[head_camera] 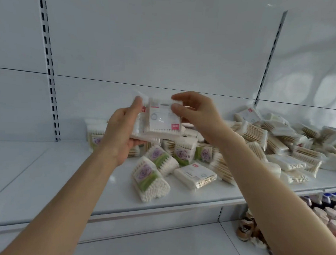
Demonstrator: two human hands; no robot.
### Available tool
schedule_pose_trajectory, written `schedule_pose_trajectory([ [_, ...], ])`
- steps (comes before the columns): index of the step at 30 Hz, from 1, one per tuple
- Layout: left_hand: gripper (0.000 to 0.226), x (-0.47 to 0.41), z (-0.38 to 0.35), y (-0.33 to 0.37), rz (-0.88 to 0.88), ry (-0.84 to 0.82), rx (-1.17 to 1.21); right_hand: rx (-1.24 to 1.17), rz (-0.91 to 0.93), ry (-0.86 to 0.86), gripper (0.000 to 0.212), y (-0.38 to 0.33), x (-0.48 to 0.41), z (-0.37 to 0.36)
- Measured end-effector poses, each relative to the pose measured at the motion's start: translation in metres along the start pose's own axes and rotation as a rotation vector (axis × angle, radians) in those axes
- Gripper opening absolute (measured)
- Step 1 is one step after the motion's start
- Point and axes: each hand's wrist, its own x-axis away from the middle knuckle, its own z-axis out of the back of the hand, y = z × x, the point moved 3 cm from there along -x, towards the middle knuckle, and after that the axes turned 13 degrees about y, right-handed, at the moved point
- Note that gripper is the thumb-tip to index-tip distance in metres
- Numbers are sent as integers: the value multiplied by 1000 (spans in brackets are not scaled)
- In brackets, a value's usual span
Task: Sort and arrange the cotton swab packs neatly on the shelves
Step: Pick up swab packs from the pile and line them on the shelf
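Observation:
My left hand [122,129] grips a small stack of white-label cotton swab packs [159,123] above the white shelf [65,176]. My right hand [194,113] pinches the right edge of the top pack, thumb in front and fingers behind it. Below them lie loose packs with a purple rose label [147,176] and one flat white pack [196,175]. A big jumbled heap of wooden-stick swab packs [282,144] fills the shelf's right side. Two rose packs [94,137] stand against the back panel, partly hidden by my left wrist.
The shelf's left part is bare white metal. A slotted upright [50,72] runs down the back panel at the left, another [270,58] at the right. On the lower shelf at the bottom right stand small bottles and jars [247,227].

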Motion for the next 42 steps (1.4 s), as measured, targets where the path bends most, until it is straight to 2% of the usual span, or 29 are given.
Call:
schedule_pose_trajectory([
  [2,50,0,5,2,-86,32,-54,-28,6,-23,15,1,-5,-18],
  [4,46,-4,18,5,-171,129,-101,15,-22,-20,20,10,-15,-27],
  [5,44,-7,25,7,-197,165,-115,109,-31,6,24,17,-22,-27],
  [7,44,-12,38,9,-241,201,-153,458,-31,68,33,36,-36,-23],
  [10,43,-16,54,10,-266,213,-179,998,-104,-71,43,67,-45,-21],
  [13,43,-19,61,8,-264,223,-201,1155,-135,-136,49,77,-49,-24],
  [15,43,-20,63,7,-267,230,-200,1106,-130,-133,55,76,-52,-23],
  [17,43,-20,62,6,-271,234,-196,959,-138,-55,60,74,-52,-20],
  [21,42,-17,63,4,-274,253,-172,483,-23,250,37,50,-45,-10],
  [23,41,-13,64,2,-268,270,-132,146,-82,275,31,35,-37,-8],
  [25,37,-5,65,1,-270,287,-102,-123,-159,182,25,21,-24,-13],
  [27,30,5,71,2,-279,311,-80,-222,-197,6,17,9,-10,-23],
  [30,28,23,95,9,-287,383,-36,-244,-220,-226,16,-1,10,-42],
  [36,49,68,160,29,-349,535,-111,-189,-120,-522,24,-17,48,-115],
  [42,55,115,239,57,-387,656,-185,-190,25,-638,36,-60,84,-207],
])
